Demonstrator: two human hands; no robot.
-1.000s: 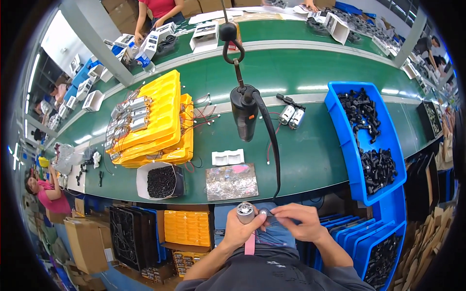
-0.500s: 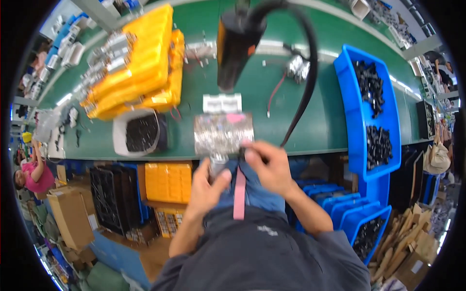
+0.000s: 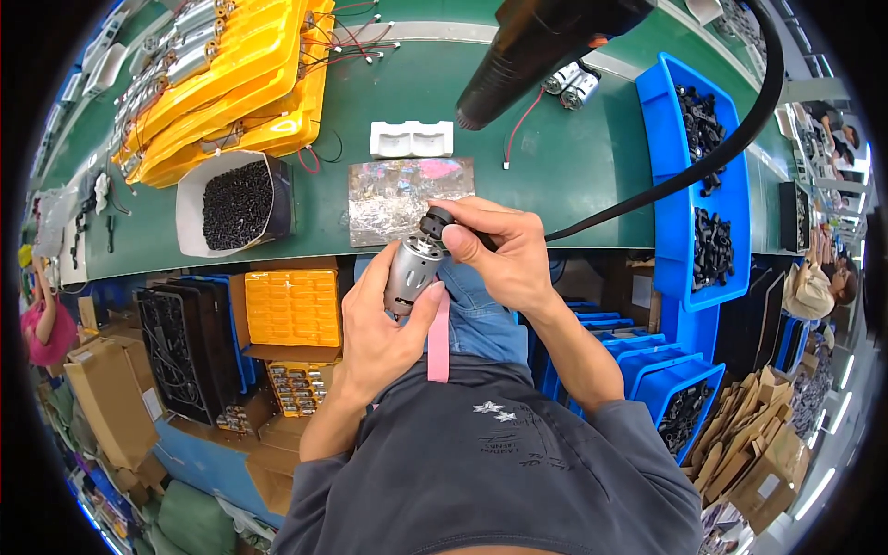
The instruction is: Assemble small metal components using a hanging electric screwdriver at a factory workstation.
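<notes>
My left hand [image 3: 388,314] is wrapped round a silver cylindrical motor [image 3: 411,277], tilted with its shaft end up and away from me. In my right hand [image 3: 504,245] a black ridged round plastic part [image 3: 436,221] is pinched between thumb and fingers, right at the motor's top end; whether it is seated on the shaft I cannot tell. Both hands are over my lap at the bench's near edge. Just beyond them lies a scuffed metal plate [image 3: 388,205], with a white two-hollow block [image 3: 412,141] behind it.
A black hanging tool [image 3: 532,65] with a thick cable reaches over the bench. Left are stacked yellow trays [image 3: 268,97] of motors and a white tub [image 3: 191,215] of small black parts. Blue bins [image 3: 672,176] of black parts stand right; two motors [image 3: 575,88] lie behind.
The motor and black part now show clearly, close together at the motor's upper end. My view has shifted, and the hanging tool appears further right and tilted.
</notes>
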